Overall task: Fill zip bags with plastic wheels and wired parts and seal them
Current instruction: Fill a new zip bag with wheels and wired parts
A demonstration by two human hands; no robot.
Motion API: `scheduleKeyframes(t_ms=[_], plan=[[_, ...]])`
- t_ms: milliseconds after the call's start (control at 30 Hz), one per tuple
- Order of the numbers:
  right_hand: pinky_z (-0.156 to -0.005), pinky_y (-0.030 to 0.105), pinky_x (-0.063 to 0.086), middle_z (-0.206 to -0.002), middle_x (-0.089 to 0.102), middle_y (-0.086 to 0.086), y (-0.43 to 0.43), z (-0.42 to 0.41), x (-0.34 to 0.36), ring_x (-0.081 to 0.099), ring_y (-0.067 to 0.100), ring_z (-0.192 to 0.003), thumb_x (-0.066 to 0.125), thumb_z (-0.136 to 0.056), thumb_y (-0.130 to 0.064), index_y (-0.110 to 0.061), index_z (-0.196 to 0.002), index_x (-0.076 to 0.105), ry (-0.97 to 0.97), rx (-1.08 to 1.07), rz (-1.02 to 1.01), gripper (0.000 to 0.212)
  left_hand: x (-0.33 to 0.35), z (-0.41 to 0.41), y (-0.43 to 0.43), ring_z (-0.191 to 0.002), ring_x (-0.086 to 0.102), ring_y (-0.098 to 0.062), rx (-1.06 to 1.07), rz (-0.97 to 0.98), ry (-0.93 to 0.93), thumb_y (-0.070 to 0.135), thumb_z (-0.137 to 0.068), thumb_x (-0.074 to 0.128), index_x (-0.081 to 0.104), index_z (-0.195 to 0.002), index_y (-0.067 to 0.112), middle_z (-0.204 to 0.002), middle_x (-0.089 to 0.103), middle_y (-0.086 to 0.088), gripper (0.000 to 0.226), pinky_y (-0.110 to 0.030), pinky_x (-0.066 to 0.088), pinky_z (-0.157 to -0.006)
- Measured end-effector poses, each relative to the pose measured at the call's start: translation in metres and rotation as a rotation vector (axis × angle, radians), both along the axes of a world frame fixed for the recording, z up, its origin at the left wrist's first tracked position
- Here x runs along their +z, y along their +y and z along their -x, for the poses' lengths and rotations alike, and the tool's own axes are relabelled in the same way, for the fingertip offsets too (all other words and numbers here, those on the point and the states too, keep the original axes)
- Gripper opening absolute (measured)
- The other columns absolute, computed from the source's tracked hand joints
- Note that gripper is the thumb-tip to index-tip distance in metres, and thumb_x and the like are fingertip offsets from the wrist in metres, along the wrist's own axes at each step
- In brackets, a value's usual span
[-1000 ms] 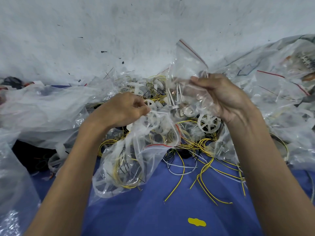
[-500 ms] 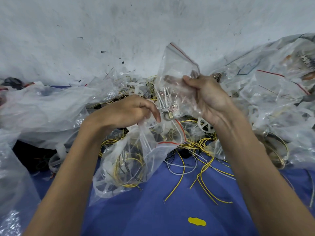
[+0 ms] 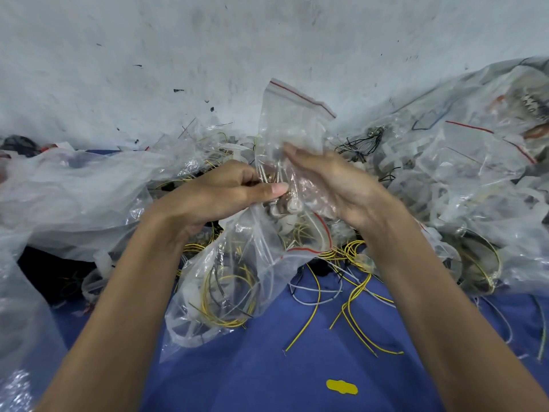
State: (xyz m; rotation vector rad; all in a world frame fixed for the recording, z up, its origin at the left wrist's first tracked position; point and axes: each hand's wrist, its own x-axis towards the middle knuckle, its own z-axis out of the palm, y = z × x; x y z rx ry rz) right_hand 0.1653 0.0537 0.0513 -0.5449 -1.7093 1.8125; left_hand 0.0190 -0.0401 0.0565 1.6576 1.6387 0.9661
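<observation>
A small clear zip bag (image 3: 289, 120) with a red seal line stands upright between my hands; screws and small metal parts show through its lower half. My left hand (image 3: 225, 191) pinches that lower part with thumb and fingers. My right hand (image 3: 332, 185) lies flat against the bag's right side with its fingers straight. Below them hangs a larger clear zip bag (image 3: 225, 281) with its mouth open, holding a white plastic wheel and yellow and black wires. Part of the small bag's bottom sits at that open mouth.
Loose yellow, white and black wires (image 3: 350, 295) lie on the blue table (image 3: 267, 367). Heaps of clear plastic bags (image 3: 475, 179) with wheels and wired parts fill the right and left (image 3: 74, 197). A grey wall (image 3: 208, 55) stands behind. A yellow sticker (image 3: 341, 387) lies near the front.
The small bag has moved left toward my left hand. My right hand has let its fingers straighten against the bag, and my left hand has taken a pinch on the bag's lower part.
</observation>
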Motion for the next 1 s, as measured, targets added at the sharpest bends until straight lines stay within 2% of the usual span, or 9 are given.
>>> scheduleKeyframes(t_ms=[133,233,333,467,600,700,800,900,1000], plan=[[-0.075,0.029,0.058,-0.090,0.074,0.005,0.001,-0.003,-0.004,0.070,0.016,-0.086,0.076,-0.058,-0.025,-0.008,-0.098,0.059,-0.059,0.010,-0.080,0.047,-0.009,-0.004,0.011,-0.075,0.064,0.006,0.129,-0.033,-0.029,0.045,-0.085,0.060,0.074,-0.084,0.015,-0.075,0.073,0.011,0.034,-0.034,0.040,-0.094],[-0.061,0.020,0.055,-0.072,0.072,-0.001,0.009,-0.005,-0.008,0.069,0.010,-0.070,0.076,-0.060,-0.023,-0.014,-0.079,0.065,-0.080,0.016,-0.158,0.024,-0.010,-0.009,0.014,-0.062,0.062,0.009,0.146,-0.043,-0.003,0.040,-0.087,0.059,0.075,-0.068,0.024,-0.066,0.071,0.012,0.029,-0.032,0.041,-0.078],[-0.070,0.027,0.053,-0.074,0.072,0.003,0.020,-0.006,-0.016,0.066,0.014,-0.070,0.077,-0.064,-0.022,-0.014,-0.071,0.073,-0.106,-0.046,-0.170,0.011,-0.010,-0.005,0.014,-0.073,0.066,-0.006,0.120,-0.028,0.043,0.030,-0.087,0.064,0.071,-0.076,0.015,-0.075,0.072,0.005,0.020,-0.034,0.047,-0.077],[-0.055,0.018,0.047,-0.061,0.066,-0.004,0.023,-0.003,-0.022,0.058,0.006,-0.055,0.070,-0.078,-0.015,-0.013,-0.073,0.065,0.019,-0.171,-0.140,0.007,-0.008,-0.005,0.011,-0.082,0.061,-0.018,0.120,-0.035,0.054,0.025,-0.086,0.066,0.069,-0.085,0.010,-0.089,0.070,-0.011,0.015,-0.040,0.048,-0.082],[-0.069,0.034,0.051,-0.070,0.063,-0.001,0.023,0.003,-0.020,0.059,0.013,-0.067,0.058,-0.088,-0.008,-0.011,-0.086,0.057,0.273,-0.166,0.033,0.004,-0.005,-0.009,0.008,-0.077,0.054,-0.001,0.082,0.031,0.043,0.040,-0.085,0.062,0.067,-0.054,0.034,-0.062,0.065,0.017,0.032,-0.033,0.039,-0.089],[-0.070,0.031,0.053,-0.078,0.067,0.001,0.024,0.006,-0.020,0.063,0.013,-0.073,0.056,-0.090,-0.006,-0.012,-0.097,0.055,0.330,-0.170,0.061,0.010,-0.006,-0.013,0.011,-0.092,0.056,-0.014,0.138,0.006,-0.011,0.046,-0.083,0.063,0.067,-0.053,0.030,-0.076,0.066,0.013,0.034,-0.041,0.037,-0.101],[-0.075,0.036,0.054,-0.085,0.069,0.003,0.026,0.006,-0.019,0.064,0.016,-0.079,0.056,-0.089,-0.003,-0.014,-0.104,0.055,0.266,-0.182,-0.002,0.019,-0.009,-0.014,0.014,-0.087,0.058,-0.015,0.229,-0.025,-0.030,0.044,-0.083,0.064,0.068,-0.061,0.022,-0.079,0.065,0.003,0.032,-0.032,0.041,-0.087],[-0.086,0.038,0.054,-0.103,0.068,0.006,0.025,0.001,-0.016,0.066,0.017,-0.092,0.062,-0.088,-0.022,-0.010,-0.110,0.052,-0.055,-0.273,-0.141,0.027,-0.010,-0.015,0.016,-0.084,0.058,-0.011,0.337,-0.094,0.008,0.038,-0.085,0.064,0.069,-0.078,0.012,-0.087,0.067,0.001,0.027,-0.026,0.039,-0.070],[-0.076,0.029,0.056,-0.099,0.065,-0.003,0.017,-0.003,-0.007,0.067,0.009,-0.087,0.065,-0.074,-0.060,-0.022,-0.092,0.053,-0.255,-0.261,-0.252,0.044,-0.010,-0.015,0.019,-0.062,0.048,-0.012,0.495,-0.245,0.206,0.033,-0.084,0.060,0.055,-0.064,0.014,-0.064,0.055,0.001,0.028,-0.025,0.032,-0.056]])
